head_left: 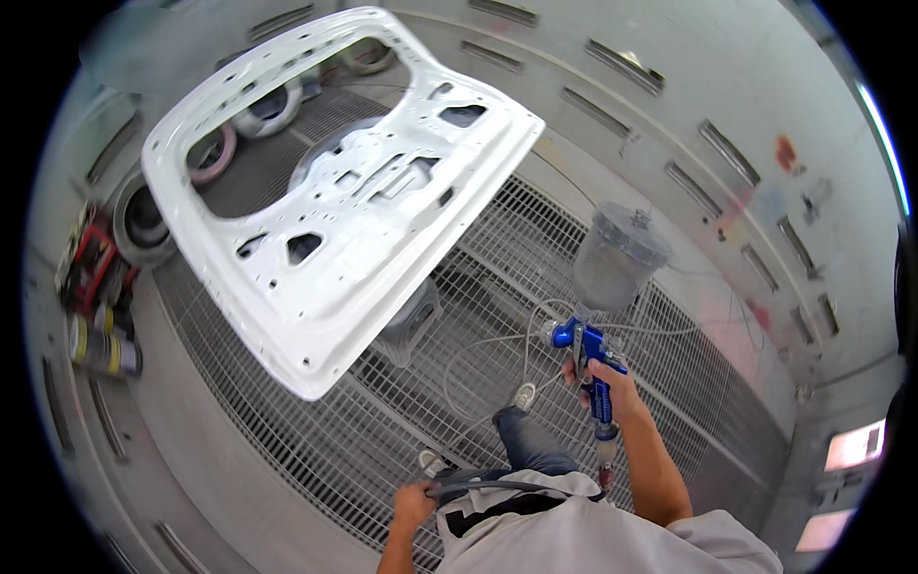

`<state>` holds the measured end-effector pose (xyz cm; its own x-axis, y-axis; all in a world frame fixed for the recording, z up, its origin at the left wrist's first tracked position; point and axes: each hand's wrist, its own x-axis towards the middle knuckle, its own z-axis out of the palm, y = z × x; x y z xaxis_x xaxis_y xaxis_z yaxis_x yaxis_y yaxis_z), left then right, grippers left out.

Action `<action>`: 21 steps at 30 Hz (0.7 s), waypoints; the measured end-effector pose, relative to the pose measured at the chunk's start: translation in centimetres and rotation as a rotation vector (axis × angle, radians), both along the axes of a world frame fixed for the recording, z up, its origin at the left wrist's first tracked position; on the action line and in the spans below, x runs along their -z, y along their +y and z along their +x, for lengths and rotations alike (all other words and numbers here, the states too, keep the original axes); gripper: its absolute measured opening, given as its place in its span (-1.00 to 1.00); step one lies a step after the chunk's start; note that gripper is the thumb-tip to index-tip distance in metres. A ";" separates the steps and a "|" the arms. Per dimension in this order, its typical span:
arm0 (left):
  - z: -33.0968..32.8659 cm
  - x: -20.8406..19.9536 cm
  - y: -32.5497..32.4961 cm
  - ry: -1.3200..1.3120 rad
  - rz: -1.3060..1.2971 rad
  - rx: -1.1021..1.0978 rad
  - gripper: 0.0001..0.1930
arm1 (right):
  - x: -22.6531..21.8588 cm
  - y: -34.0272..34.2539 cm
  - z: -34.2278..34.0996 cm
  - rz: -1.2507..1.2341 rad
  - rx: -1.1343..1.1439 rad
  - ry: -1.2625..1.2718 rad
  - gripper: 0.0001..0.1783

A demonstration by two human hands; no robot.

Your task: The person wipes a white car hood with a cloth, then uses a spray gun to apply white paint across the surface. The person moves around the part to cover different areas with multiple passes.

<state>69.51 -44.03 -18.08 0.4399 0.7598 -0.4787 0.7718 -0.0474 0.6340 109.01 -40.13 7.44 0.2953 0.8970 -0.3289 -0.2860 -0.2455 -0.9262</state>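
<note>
My right hand [609, 385] is closed around the handle of a blue spray gun [585, 346]. A cloudy, translucent paint cup [617, 256] with a lid sits on top of the gun, whose nozzle points left. Low in front of my body, my left hand [416, 502] is closed on a grey air hose [488, 486] that runs across my waist toward the gun's lower end. Ahead and to the left, a white car tailgate panel [382, 258] with a large window opening is held up at a tilt, apart from both hands. Most of its support is hidden.
Metal grating [516, 287] covers the floor, with a thin hose [449, 373] looped over it. Tyres [143, 220], a red object [91, 258] and a yellow-banded can [103, 346] stand along the left side. A pale wall [746, 124] with metal strips curves around the right.
</note>
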 end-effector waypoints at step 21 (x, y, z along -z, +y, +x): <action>29.5 -2.5 13.6 -0.020 0.021 -0.153 -0.58 | -1.0 6.9 32.5 0.048 0.481 0.115 -0.72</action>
